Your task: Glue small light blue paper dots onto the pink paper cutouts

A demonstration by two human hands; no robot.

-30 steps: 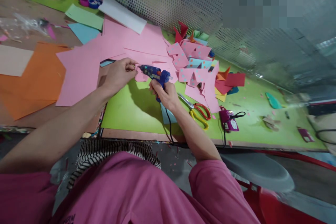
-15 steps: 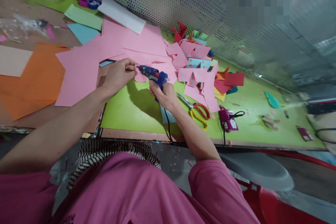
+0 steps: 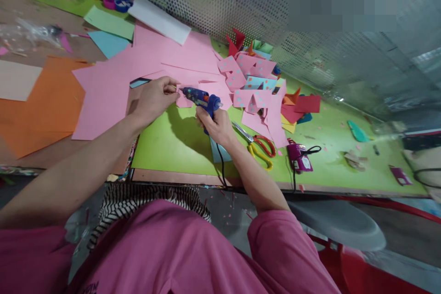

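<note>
Perforated metal sheeting (image 3: 241, 4) backs a worktable covered by a smooth lime-green mat (image 3: 179, 147), strewn with flat paper sheets in pink (image 3: 103, 96), orange (image 3: 41, 105) and pale blue.

The right hand (image 3: 217, 124) is closed around the grip of a blue plastic glue gun (image 3: 201, 98), its cord trailing off the table's front edge. The left hand (image 3: 155, 98) pinches a small pink paper piece (image 3: 184, 96), fingertips just beside the nozzle.

Risk, as judged: the left fingertips sit close enough to the tip that hot glue or the nozzle could burn them. Thin paper may buckle or slip under the tip, smearing the bead. The hanging cord could snag on the person's arm and jerk the gun.

Metal scissors with red and yellow handles (image 3: 260, 147) lie near the right wrist; folded dotted pink pieces (image 3: 251, 78) pile up beyond.
</note>
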